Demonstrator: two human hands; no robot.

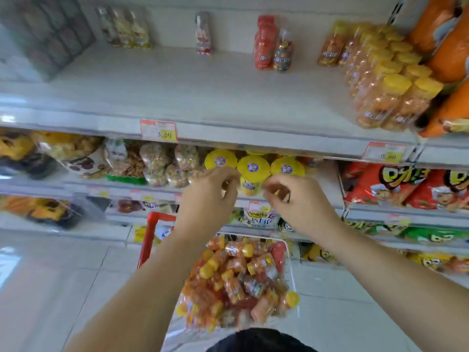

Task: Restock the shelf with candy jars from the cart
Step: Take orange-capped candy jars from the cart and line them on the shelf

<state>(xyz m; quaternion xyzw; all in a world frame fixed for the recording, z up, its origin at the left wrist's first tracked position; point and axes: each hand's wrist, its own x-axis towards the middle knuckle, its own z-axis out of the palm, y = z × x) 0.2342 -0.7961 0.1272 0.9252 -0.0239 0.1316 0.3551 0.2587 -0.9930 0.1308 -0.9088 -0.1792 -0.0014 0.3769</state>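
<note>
Yellow-lidded jars (253, 167) at frame centre, blurred and partly hidden behind both hands. Left hand (210, 199), right hand (299, 201) — fingers curled; whether they hold anything cannot be told.

Red snack bags (406, 186) are noted at right, orange bags (446, 47) above them. Clear bags of puffed snacks (157, 161) are ranged left of centre. A price tag (158, 130) is fixed overhead.

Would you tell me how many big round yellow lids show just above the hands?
3, in a row on the second shelf: left lid, middle lid, right lid. Slivers of yellow behind suggest more are hidden.
</note>
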